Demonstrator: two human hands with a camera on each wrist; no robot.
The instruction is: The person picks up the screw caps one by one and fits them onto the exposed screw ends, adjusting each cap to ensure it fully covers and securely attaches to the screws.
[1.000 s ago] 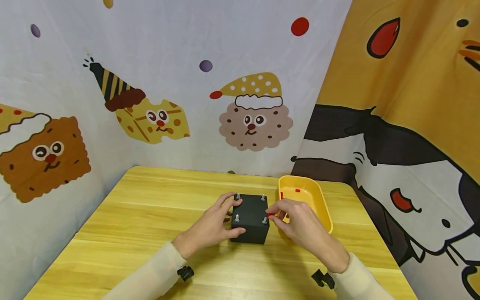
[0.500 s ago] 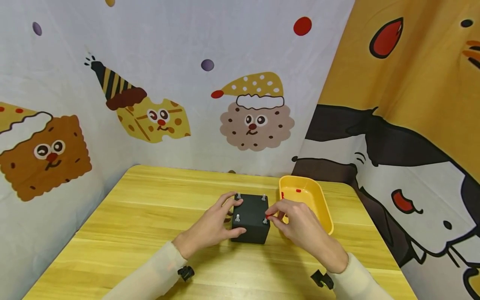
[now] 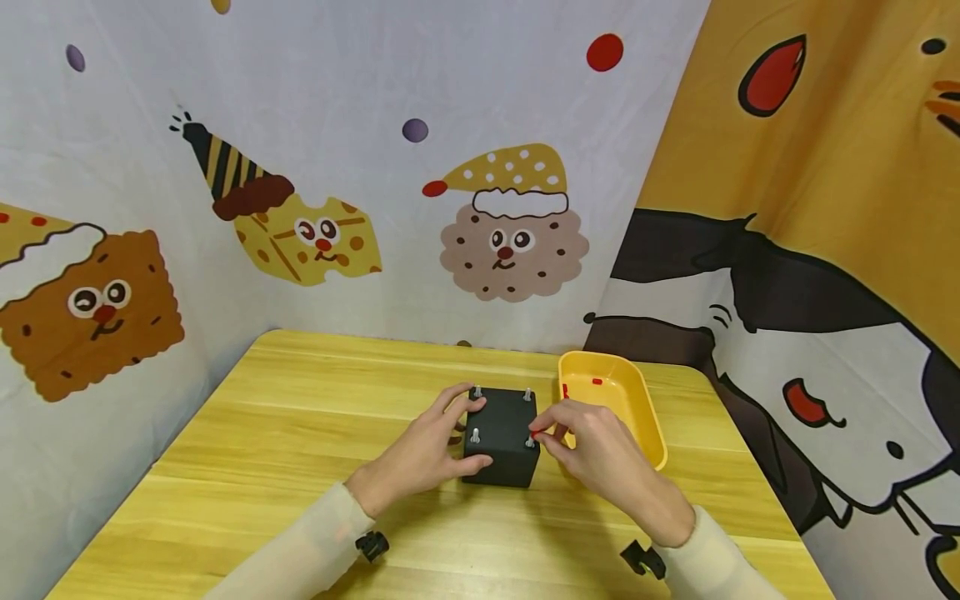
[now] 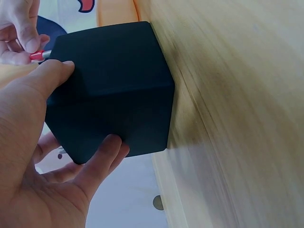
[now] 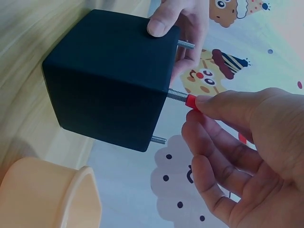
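Note:
A black box [image 3: 504,417] stands on the table, with several threaded metal bolts pointing up from the corners of its top. My left hand [image 3: 420,446] grips the box from the left, thumb on the near face and fingers around the far left side. With thumb and forefinger, my right hand [image 3: 603,442] pinches a small red cap [image 5: 191,101]. In the right wrist view the cap sits at the tip of the near right bolt [image 5: 177,95], in line with it; most of the thread stays bare. Another bolt [image 3: 475,435] near my left thumb has no cap.
A yellow tray [image 3: 626,396] stands just right of the box, partly behind my right hand. Inside it lie small red pieces [image 3: 597,382]. The wooden table [image 3: 315,400] meets a printed cloth backdrop at its far edge.
My right hand has brought the red cap slightly left, from beside the near right bolt to its tip. The left hand and box stay in place.

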